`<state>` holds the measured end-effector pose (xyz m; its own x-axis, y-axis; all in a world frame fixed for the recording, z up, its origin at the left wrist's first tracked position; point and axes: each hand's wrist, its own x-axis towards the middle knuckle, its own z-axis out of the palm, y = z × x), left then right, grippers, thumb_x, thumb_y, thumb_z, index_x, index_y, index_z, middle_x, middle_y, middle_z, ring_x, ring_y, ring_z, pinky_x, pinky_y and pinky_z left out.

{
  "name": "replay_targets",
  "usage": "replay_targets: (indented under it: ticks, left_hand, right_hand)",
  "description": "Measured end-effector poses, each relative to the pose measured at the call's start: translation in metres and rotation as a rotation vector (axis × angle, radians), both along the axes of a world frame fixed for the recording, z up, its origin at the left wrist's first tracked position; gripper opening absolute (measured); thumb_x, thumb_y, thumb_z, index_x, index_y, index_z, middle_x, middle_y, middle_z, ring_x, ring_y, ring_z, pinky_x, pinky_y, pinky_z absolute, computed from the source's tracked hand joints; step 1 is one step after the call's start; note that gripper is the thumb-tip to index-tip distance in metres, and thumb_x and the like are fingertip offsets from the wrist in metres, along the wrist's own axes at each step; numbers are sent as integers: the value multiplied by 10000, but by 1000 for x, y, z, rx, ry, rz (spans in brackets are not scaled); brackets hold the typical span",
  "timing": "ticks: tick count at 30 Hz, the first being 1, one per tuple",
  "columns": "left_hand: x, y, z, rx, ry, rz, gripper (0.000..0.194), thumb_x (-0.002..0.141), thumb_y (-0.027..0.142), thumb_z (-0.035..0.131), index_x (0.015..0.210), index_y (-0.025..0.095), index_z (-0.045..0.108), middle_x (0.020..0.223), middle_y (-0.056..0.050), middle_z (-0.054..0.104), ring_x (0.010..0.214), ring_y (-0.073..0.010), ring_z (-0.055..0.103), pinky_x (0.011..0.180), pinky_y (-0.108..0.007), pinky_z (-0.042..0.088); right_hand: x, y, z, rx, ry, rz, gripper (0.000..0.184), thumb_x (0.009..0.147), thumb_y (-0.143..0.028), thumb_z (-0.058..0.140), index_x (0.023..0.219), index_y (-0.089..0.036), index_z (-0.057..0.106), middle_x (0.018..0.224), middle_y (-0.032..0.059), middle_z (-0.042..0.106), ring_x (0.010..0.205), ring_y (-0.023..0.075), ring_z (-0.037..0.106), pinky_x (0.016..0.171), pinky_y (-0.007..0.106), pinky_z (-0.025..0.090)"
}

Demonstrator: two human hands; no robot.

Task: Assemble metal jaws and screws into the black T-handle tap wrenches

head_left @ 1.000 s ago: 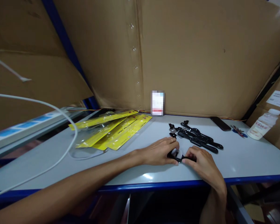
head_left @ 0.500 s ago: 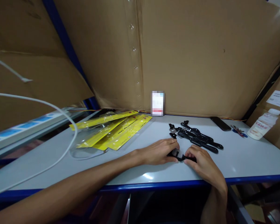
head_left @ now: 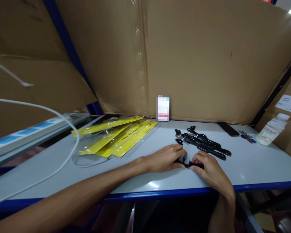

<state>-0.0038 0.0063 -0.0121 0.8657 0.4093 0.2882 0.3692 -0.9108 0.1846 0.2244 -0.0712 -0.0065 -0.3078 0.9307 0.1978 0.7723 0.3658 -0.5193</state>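
Behind and on both sides, brown cardboard (head_left: pixel 196 64), with a blue post (head_left: pixel 65 45) aslant at the left; beneath, a pale table (head_left: pixel 252 168) with a blue front edge. Near that edge, right of the middle, a black tool (head_left: pixel 190 164) between the two hands, partly hidden by fingers; cannot tell whether one piece or two pieces end to end. Over its left end, the left hand (head_left: pixel 167 157), curled narrow around the dark part, thumb on the near side. On its right end, the right hand (head_left: pixel 210 166), drawn to a close pinch of thumb and fingers.

Just beyond the hands, a loose pile of black tools (head_left: pixel 206 142), overlapping, with long handles toward the right and small dark heads toward the left, one head close to the left hand's fingers. Farther right, a flat dark slab (head_left: pixel 228 129) near the back, then a small bunch of metal and coloured bits (head_left: pixel 247 137), then a clear bottle (head_left: pixel 270 131) with a white cap.

Against the cardboard at the back, an upright screen (head_left: pixel 163 108), blurred. To the left, yellow packs (head_left: pixel 131 137) with clear plastic, fanned over one another; past these, a white cable (head_left: pixel 50 111) in a loop and a long power strip (head_left: pixel 26 133).
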Motion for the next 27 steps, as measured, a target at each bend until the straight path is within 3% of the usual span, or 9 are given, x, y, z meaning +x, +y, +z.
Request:
replay_targets:
  ticks: [10,15,17,21,24,27]
  left_hand:
    - [1,-3,1,105,43,-6,253,1007,387,599,1132,168,627,965,-65,621,865,-218,621,782,-346,496]
    - [-5,3,6,61,28,-8,504,956,518,647,1308,168,558,1098,-109,653,992,-264,647,877,-399,523]
    - [-9,12,8,45,-44,51,501,973,525,612,1317,166,544,1139,-122,658,1021,-267,643,886,-409,530]
    - [-19,38,5,81,-181,219,258,1035,273,470,1246,180,586,1141,-108,673,1055,-243,628,913,-406,527]
    - [-24,54,0,83,-86,123,416,960,61,426,1324,178,590,1295,-115,649,1165,-235,593,1000,-407,492]
    - [-26,63,-4,60,7,82,403,941,48,458,1264,184,656,1253,-106,677,1131,-240,595,997,-400,480]
  right_hand:
    - [0,2,-2,-5,2,-13,78,860,-155,641,900,-221,653,918,18,643,887,201,606,816,332,433]
    - [0,2,-2,-22,9,-25,56,864,-170,639,886,-219,653,924,20,649,897,202,609,828,335,425]
    - [-1,2,-1,-35,10,-35,58,862,-174,639,887,-221,662,933,24,656,907,206,614,835,338,425]
    - [-3,1,1,-37,10,-51,81,865,-194,646,925,-226,690,943,26,658,912,208,613,840,338,428]
    - [-3,1,1,-35,4,-52,72,872,-211,646,928,-225,690,945,23,660,912,204,608,837,335,421]
    - [-4,2,0,-40,5,-52,67,876,-214,638,922,-224,685,941,18,659,914,199,607,838,330,415]
